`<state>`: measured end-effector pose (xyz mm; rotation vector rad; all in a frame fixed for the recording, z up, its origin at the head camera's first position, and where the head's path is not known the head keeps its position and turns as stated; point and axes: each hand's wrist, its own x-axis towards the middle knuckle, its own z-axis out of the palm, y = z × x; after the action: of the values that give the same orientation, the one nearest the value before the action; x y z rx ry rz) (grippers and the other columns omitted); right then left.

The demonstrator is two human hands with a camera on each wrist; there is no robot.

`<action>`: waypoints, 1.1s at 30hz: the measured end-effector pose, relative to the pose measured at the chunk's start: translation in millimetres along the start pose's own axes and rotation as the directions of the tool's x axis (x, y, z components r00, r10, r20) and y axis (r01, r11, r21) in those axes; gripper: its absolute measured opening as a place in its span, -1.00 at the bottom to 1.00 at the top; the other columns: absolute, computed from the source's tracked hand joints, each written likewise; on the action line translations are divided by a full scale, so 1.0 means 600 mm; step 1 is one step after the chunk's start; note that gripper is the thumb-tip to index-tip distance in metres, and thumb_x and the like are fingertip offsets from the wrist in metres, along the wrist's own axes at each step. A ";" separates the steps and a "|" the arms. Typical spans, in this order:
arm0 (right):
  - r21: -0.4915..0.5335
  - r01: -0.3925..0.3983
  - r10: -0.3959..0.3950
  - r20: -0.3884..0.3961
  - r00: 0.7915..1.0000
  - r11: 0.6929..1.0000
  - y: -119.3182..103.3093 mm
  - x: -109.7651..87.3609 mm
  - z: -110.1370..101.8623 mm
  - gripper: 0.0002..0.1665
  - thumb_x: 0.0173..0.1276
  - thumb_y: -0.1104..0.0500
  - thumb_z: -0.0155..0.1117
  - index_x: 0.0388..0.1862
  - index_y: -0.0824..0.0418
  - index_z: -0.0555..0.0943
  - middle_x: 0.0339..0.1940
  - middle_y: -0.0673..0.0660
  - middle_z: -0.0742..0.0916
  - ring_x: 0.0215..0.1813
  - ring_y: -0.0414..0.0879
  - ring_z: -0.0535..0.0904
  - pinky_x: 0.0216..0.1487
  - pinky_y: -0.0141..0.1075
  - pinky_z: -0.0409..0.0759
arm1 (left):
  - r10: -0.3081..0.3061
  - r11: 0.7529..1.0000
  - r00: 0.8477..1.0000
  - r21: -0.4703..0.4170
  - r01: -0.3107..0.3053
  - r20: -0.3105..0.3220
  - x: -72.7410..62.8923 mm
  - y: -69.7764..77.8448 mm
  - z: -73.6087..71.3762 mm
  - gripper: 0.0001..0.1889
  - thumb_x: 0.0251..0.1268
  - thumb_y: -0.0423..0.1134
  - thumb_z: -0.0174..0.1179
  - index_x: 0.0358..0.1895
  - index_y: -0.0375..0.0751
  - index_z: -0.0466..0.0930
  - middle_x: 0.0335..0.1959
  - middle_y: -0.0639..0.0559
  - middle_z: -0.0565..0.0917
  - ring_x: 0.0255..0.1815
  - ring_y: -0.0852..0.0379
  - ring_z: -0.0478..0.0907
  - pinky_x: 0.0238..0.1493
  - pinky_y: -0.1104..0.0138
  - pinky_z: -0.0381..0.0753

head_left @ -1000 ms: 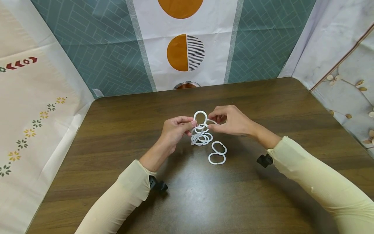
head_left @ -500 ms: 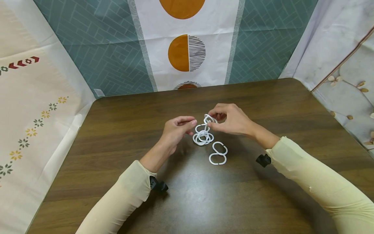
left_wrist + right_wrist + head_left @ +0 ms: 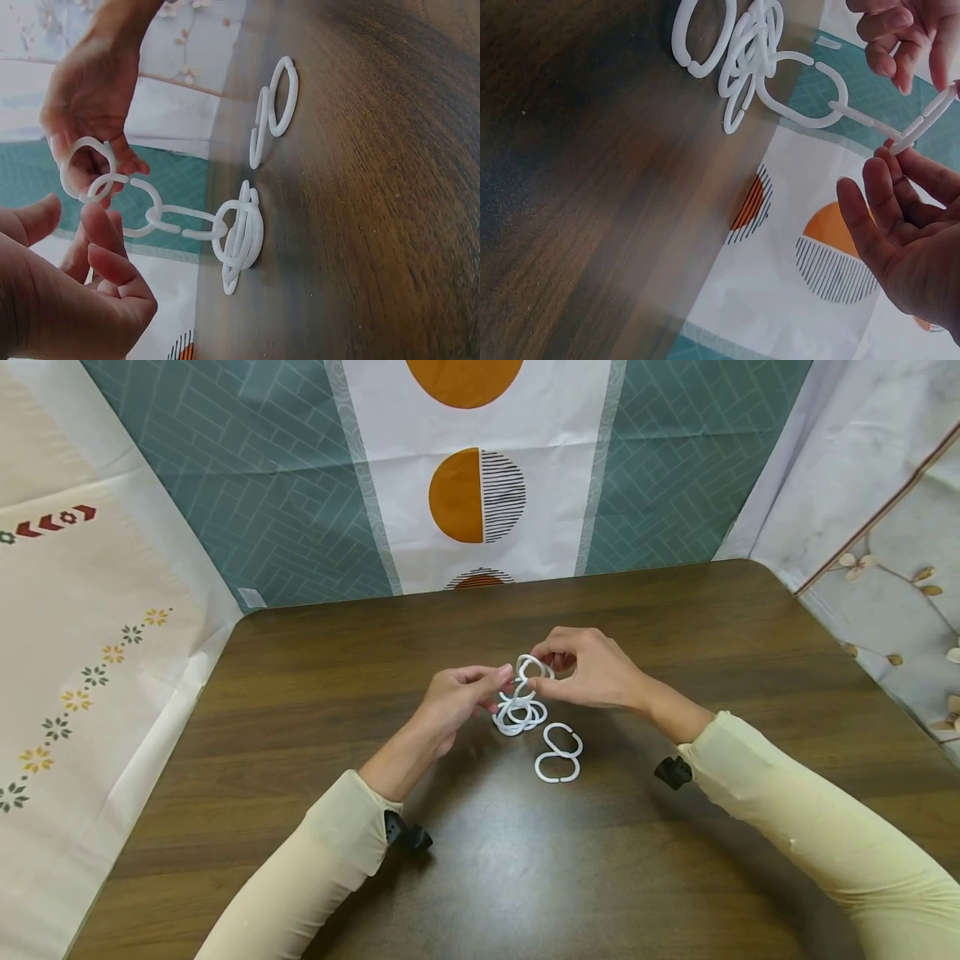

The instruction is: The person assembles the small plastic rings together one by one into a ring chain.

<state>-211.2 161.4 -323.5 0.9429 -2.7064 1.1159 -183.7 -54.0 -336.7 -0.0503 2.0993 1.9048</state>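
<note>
White plastic C-shaped links are hooked into a chain (image 3: 154, 216) that hangs from my right hand (image 3: 592, 670). That hand pinches the top link (image 3: 65, 174) between thumb and fingers, and a second link seems to lie across it. My left hand (image 3: 463, 700) is just left of the chain, thumb and fingertips apart in the left wrist view; its index fingertip is close to the upper links, and contact is unclear. The chain's lower end lies bunched in a small pile (image 3: 244, 240) on the table. Two more joined links (image 3: 561, 754) lie in front of the pile.
The brown wood-grain table (image 3: 300, 760) reaches back to a teal and white patterned cloth (image 3: 300, 485). Pale printed cloths hang at the left and right sides. A dark wrist camera (image 3: 407, 835) is on the left cuff, another (image 3: 673, 772) on the right.
My left hand let go of an upper link, which dropped against the one in my right hand. The left fingers have since moved right, closer to the chain. The right hand barely shifted.
</note>
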 end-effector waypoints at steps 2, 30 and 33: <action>-0.020 0.003 -0.003 0.004 1.000 1.000 -0.001 0.000 0.003 -0.69 0.11 -0.03 0.43 -0.21 0.10 0.70 -0.39 0.02 0.65 -0.31 -0.05 0.59 -0.24 -0.20 0.59 | -0.003 1.000 1.000 0.001 0.003 0.017 -0.001 0.001 0.001 -0.66 0.24 -0.04 0.30 -0.12 -0.25 0.71 -0.23 -0.08 0.72 -0.54 0.17 0.52 -0.25 0.23 0.37; -0.033 0.007 -0.002 0.138 0.990 0.999 0.036 -0.019 0.000 -0.49 0.07 0.13 0.55 0.01 0.25 0.65 -0.14 0.13 0.68 -0.06 0.09 0.52 -0.05 0.02 0.51 | 0.045 0.998 0.997 -0.035 -0.047 -0.054 -0.006 0.003 -0.005 -0.75 0.34 -0.20 0.22 -0.11 -0.34 0.66 -0.31 0.09 0.70 -0.64 0.23 0.48 -0.47 0.40 0.32; -0.043 0.015 -0.008 0.168 0.986 0.999 0.041 -0.024 -0.001 -0.46 0.04 0.14 0.56 0.03 0.23 0.64 -0.09 0.14 0.67 0.01 0.07 0.51 0.03 0.03 0.47 | 0.057 0.997 0.996 -0.048 -0.060 -0.068 -0.006 0.004 -0.007 -0.76 0.34 -0.22 0.22 -0.11 -0.35 0.65 -0.33 0.10 0.70 -0.64 0.24 0.47 -0.47 0.40 0.31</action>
<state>-213.8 182.7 -342.3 1.0909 -2.8394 1.0139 -181.3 -58.2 -333.4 -0.0651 2.1174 2.0166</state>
